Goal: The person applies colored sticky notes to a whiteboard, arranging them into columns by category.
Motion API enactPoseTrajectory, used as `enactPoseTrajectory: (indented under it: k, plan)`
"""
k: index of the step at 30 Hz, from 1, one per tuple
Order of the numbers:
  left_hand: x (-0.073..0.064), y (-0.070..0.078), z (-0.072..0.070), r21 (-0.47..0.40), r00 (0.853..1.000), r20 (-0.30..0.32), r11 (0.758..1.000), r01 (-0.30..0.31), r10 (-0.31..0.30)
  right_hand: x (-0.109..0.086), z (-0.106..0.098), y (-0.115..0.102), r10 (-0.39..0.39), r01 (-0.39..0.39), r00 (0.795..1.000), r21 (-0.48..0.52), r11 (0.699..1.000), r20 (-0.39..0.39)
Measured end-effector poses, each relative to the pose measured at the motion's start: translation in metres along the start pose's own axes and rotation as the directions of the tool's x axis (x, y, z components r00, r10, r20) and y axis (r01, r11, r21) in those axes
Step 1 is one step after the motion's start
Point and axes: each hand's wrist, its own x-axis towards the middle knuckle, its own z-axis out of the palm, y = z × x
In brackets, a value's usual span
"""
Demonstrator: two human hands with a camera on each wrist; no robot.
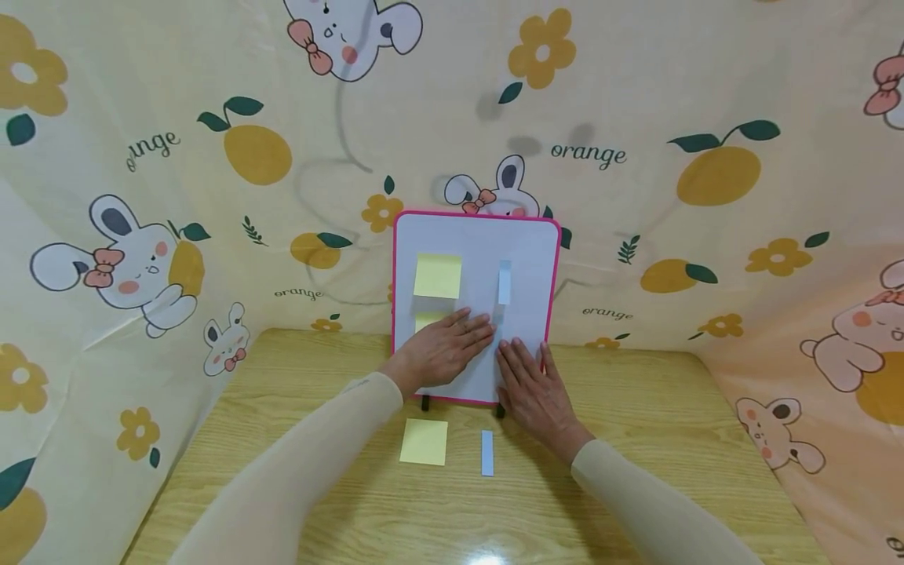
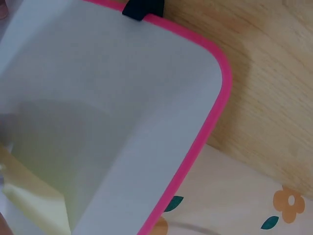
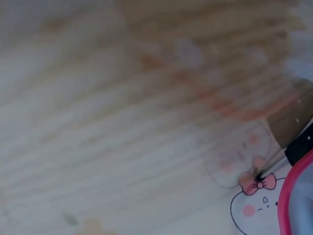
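Observation:
A small whiteboard [image 1: 480, 235] with a pink rim stands on the table, leaning back. My left hand [image 1: 446, 349] rests with extended fingers over a yellow sticky note [image 1: 428, 320], hiding most of it; in the left wrist view that sticky note [image 2: 39, 203] has an edge lifted off the board. Above it another yellow sticky note [image 1: 438, 276] is stuck on. My right hand [image 1: 534, 390] lies with straight fingers against the board's lower right part, its outer finger at the rim. A narrow blue sticky strip [image 1: 504, 282] is on the board above this hand.
In front of the board, a yellow sticky note [image 1: 424, 442] and a blue sticky strip [image 1: 487, 453] lie on the wooden table [image 1: 339, 471]. Black feet [image 1: 500, 410] support the board. A patterned cloth [image 1: 452, 118] rises behind and at both sides.

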Motion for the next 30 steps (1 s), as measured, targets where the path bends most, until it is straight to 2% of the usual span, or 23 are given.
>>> enactPoseTrajectory:
  k: [8,15,20,24,30]
  plan:
    - [-0.001,0.007,0.003,-0.018,0.999,-0.031,1.0,-0.012,0.012,-0.004,0.0,0.001,-0.008,0.009,0.999,-0.014,1.0,0.049]
    - [-0.006,0.013,0.008,-0.036,0.999,-0.039,0.999,0.013,-0.014,-0.008,0.002,0.0,-0.014,0.014,1.0,0.022,1.0,-0.019]
    - [-0.013,0.016,0.011,-0.056,0.999,-0.03,0.998,0.023,-0.025,-0.011,0.003,-0.001,0.001,0.001,0.999,0.053,0.999,-0.052]
    - [-0.021,0.018,0.014,-0.069,0.998,-0.046,0.997,0.03,-0.033,-0.014,0.004,0.001,-0.001,0.003,0.998,0.034,0.999,-0.058]
    - [-0.035,0.022,0.019,-0.15,0.993,-0.09,0.987,0.057,-0.071,-0.021,0.0,0.005,0.003,-0.003,1.0,0.023,1.0,-0.003]
